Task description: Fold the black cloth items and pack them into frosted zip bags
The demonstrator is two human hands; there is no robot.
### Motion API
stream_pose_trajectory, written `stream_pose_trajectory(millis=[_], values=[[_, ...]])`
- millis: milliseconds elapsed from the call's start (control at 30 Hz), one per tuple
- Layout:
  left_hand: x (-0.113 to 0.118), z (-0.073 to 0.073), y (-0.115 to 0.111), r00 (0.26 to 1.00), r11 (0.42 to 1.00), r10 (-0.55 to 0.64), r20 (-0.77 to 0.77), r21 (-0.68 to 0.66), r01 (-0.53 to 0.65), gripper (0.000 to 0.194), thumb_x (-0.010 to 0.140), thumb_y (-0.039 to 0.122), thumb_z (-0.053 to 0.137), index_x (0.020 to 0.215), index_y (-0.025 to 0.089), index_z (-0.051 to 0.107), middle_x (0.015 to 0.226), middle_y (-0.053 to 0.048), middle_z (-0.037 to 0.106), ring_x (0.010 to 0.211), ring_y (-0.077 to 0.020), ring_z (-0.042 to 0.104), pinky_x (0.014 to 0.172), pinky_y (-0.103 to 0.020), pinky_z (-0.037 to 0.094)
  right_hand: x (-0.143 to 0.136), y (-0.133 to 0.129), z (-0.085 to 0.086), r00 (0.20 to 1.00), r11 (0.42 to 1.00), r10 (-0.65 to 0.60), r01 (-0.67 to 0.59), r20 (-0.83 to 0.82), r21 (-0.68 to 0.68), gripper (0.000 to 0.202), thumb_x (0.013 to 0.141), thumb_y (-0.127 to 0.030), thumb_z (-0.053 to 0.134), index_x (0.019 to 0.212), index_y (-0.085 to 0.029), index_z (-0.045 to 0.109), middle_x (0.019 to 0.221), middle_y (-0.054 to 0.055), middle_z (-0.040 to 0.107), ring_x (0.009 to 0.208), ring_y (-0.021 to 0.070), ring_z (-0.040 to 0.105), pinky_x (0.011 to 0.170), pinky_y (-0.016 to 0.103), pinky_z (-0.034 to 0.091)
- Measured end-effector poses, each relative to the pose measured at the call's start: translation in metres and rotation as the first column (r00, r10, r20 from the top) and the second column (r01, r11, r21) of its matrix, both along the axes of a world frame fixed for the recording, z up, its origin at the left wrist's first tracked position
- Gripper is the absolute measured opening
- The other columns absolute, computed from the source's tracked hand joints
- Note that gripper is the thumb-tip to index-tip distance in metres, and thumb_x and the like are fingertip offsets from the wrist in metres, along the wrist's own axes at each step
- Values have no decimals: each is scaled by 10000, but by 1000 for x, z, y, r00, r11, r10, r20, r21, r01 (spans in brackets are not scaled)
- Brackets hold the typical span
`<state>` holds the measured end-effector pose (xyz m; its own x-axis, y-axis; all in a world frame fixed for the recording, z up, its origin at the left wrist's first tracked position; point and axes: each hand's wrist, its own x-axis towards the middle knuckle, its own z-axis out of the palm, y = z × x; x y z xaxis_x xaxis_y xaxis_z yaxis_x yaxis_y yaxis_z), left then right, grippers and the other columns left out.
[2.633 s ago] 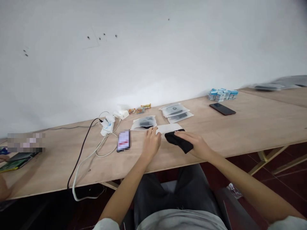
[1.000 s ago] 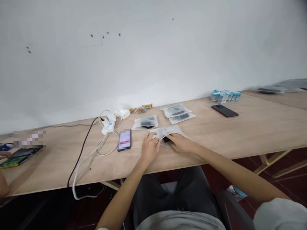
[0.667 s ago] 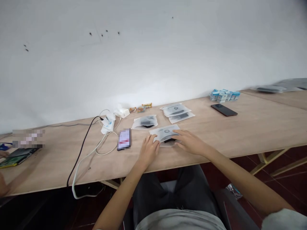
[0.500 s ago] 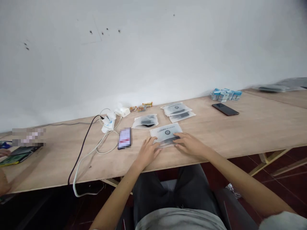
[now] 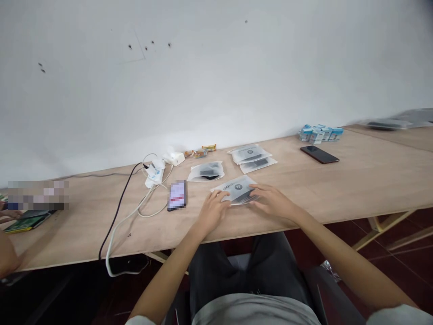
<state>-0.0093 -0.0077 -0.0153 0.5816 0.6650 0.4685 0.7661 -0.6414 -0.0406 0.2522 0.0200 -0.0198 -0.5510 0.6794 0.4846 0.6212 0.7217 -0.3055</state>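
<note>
- I counted four pouches nearby: the front pouch (image 5: 237, 188) flat on the table (image 5: 304, 187), a single pouch (image 5: 207, 171) behind it to the left, and an overlapping pair (image 5: 249, 154) behind.
- The left hand (image 5: 213, 210) and right hand (image 5: 273, 201) touched the front pouch's opposite edges, partly covering it; I couldn't tell whether either grip was clamped.
- Two phones: left phone (image 5: 177, 195), right phone (image 5: 320, 154).
- Blue boxes (image 5: 320, 134) sat clustered, hard to count.
- Cables (image 5: 118, 210) looped left of the left phone.

Between our left hand (image 5: 214, 209) and right hand (image 5: 272, 201) lies a frosted, translucent pouch (image 5: 233, 191), flat, its round dark logo (image 5: 238, 187) facing up; both hands touch its ends, and a dark item (image 5: 244, 197) inside shows through beside the right.
</note>
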Motion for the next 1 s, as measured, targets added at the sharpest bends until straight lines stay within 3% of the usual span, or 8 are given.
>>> stream_pose_trajectory(millis=[133,267,333,533,700,1000], values=[[6,22,1,981,993,-102,165,-45,111,228,933,181,504,927,239,724,1204,-47,641,1097,-217,536,943,-396,456,-6,-3,18,999,996,41,-41,-8,83,498,832,-388,682,1301,-250,589,1398,108,558,1293,311,508,1103,543,373],[9,43,1,930,978,-158,333,-79,194,220,936,200,512,915,239,727,1167,-55,661,1091,-205,574,981,-407,449,-12,-5,39,997,986,74,-76,21,149,184,894,-286,606,1032,-257,723,1301,88,634,1209,293,576,1070,543,393],[9,47,2,903,976,-141,406,-98,196,191,925,220,541,891,228,729,1146,-67,666,1095,-208,588,989,-407,454,-14,-6,47,996,981,88,-86,-2,173,173,911,-242,566,915,-242,739,1243,85,666,1148,280,612,1023,506,439],[2,41,4,827,978,-45,560,-144,151,147,894,278,612,977,213,714,1112,-79,652,1080,-205,606,970,-382,486,-17,-10,57,998,989,58,-56,-10,135,209,921,-232,533,910,-232,742,1223,91,679,1098,281,639,953,467,486],[0,36,3,766,975,0,643,-170,142,146,879,308,633,914,200,725,1080,-78,650,1033,-198,629,916,-358,518,-20,-12,57,1000,996,28,-27,-9,90,206,918,-225,531,942,-222,735,1238,97,672,1137,291,623,960,471,486],[5,32,-1,750,975,16,662,-176,134,138,877,297,632,908,220,742,1074,-73,646,1021,-198,631,853,-338,548,-31,-10,54,998,992,67,-67,4,108,229,917,-189,512,932,-215,739,1218,103,681,1093,275,647,946,456,498]])
